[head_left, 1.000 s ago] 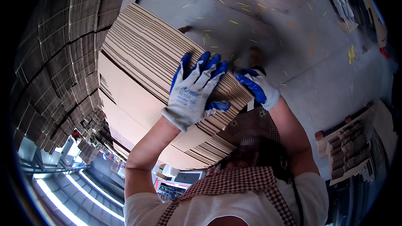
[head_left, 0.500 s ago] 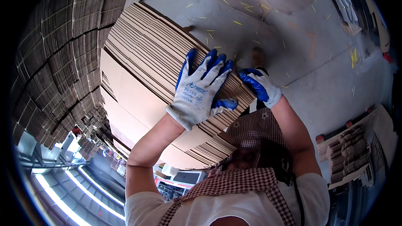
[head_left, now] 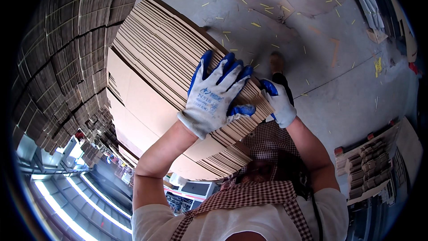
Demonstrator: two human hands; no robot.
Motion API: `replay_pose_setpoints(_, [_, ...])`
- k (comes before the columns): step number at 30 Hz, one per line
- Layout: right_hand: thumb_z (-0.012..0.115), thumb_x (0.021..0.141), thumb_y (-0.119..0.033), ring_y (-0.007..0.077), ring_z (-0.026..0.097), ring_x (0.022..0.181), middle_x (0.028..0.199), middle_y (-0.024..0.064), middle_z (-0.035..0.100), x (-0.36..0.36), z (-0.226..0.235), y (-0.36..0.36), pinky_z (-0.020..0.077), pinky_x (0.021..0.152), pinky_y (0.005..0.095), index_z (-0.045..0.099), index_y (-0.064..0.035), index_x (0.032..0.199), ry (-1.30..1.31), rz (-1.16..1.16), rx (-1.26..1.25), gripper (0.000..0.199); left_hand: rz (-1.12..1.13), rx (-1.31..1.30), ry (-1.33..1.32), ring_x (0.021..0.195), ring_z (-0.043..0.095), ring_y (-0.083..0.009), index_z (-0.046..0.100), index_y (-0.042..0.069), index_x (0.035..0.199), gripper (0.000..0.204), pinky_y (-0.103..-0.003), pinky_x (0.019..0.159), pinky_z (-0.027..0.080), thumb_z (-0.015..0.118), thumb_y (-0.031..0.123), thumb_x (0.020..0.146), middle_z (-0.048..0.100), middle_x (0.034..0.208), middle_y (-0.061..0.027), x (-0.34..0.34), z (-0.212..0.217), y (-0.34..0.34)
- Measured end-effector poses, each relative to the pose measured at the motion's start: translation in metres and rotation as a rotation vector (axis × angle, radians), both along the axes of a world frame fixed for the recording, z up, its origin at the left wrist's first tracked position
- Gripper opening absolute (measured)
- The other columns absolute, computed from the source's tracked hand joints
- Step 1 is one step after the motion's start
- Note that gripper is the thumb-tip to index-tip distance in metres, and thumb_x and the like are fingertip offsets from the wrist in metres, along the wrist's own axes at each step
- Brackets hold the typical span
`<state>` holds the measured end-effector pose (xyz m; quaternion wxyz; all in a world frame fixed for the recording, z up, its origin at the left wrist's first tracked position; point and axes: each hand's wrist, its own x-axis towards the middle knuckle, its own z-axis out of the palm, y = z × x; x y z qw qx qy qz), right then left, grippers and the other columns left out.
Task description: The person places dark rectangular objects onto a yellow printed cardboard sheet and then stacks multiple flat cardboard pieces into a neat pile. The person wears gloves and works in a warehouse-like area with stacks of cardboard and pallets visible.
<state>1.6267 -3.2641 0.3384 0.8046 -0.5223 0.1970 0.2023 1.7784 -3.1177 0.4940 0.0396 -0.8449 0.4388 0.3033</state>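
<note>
A thick stack of flattened cardboard boxes (head_left: 156, 49) stands in front of me, its layered edges facing up. My left hand (head_left: 213, 96), in a white glove with blue-coated fingers, lies across those edges with the fingers spread. At the stack's right side, my right hand (head_left: 280, 102) in a matching glove grips the near corner, its fingers bent against the outer sheets. Part of its thumb and palm is hidden behind the cardboard.
Tall bundles of strapped cardboard (head_left: 62, 53) line the left. Yellow strap scraps (head_left: 255, 24) litter the grey floor (head_left: 330, 85). My shoe (head_left: 277, 62) shows beyond the right hand. A pallet with cardboard pieces (head_left: 372, 163) sits at the lower right, and more stacked sheets (head_left: 368, 0) at the upper right.
My right hand has come down and closer in against the stack's near right corner. My left hand stays spread on the cardboard edges. A shoe and dark trouser leg show more fully.
</note>
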Motion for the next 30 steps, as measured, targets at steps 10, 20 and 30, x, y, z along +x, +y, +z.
replay_pose_setpoints(10, [0.055,0.099,0.0,0.0083,0.061,0.081,0.094,0.0047,0.068,0.006,0.025,-0.004,0.0519,0.075,0.0236,0.064,0.0045,0.113,0.092,0.003,-0.006,0.018,0.008,-0.02,0.012,0.148,0.033,-0.0286,0.049,0.017,0.148,0.081,-0.059,0.123,0.009,0.05,0.069,0.087,0.049,0.15,-0.0087,-0.004,0.002,0.016])
replay_pose_setpoints(20, [0.059,0.1,-0.006,0.0128,0.067,0.101,0.106,0.0089,0.072,0.004,0.024,-0.013,0.0532,0.092,0.0253,0.063,0.0052,0.12,0.22,-0.089,0.31,0.023,0.005,0.021,0.053,0.151,0.027,-0.0275,0.043,0.015,0.152,0.084,-0.057,0.124,0.006,0.051,0.068,0.086,0.041,0.158,-0.008,-0.003,0.0,0.022])
replay_pose_setpoints(30, [0.059,0.099,-0.004,0.0111,0.066,0.092,0.103,0.0077,0.071,0.005,0.019,-0.01,0.0544,0.086,0.0245,0.062,0.0069,0.12,0.147,-0.053,0.247,0.024,0.003,0.03,0.058,0.152,0.024,-0.0263,0.039,0.015,0.155,0.086,-0.054,0.125,0.004,0.049,0.068,0.088,0.037,0.16,-0.0079,-0.005,-0.003,0.022])
